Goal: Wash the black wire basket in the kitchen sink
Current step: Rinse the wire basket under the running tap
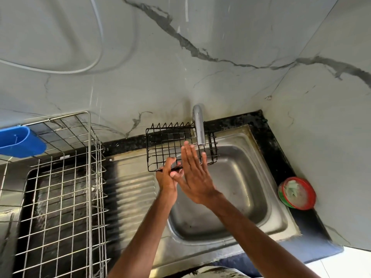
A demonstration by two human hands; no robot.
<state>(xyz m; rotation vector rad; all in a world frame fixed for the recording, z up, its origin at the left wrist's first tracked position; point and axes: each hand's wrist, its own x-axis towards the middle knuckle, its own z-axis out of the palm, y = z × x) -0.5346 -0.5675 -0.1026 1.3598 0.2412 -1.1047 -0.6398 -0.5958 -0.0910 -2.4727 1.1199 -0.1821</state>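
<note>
The black wire basket is held tilted over the back left of the steel sink, just under the grey tap. My left hand grips the basket's near lower edge. With straight fingers, my right hand lies flat against the basket's front mesh. No water is seen running from the tap.
A large steel dish rack stands on the left drainer, with a blue plastic holder hung on its far left. A red and green tub sits on the black counter right of the sink. Marble-patterned walls enclose the corner.
</note>
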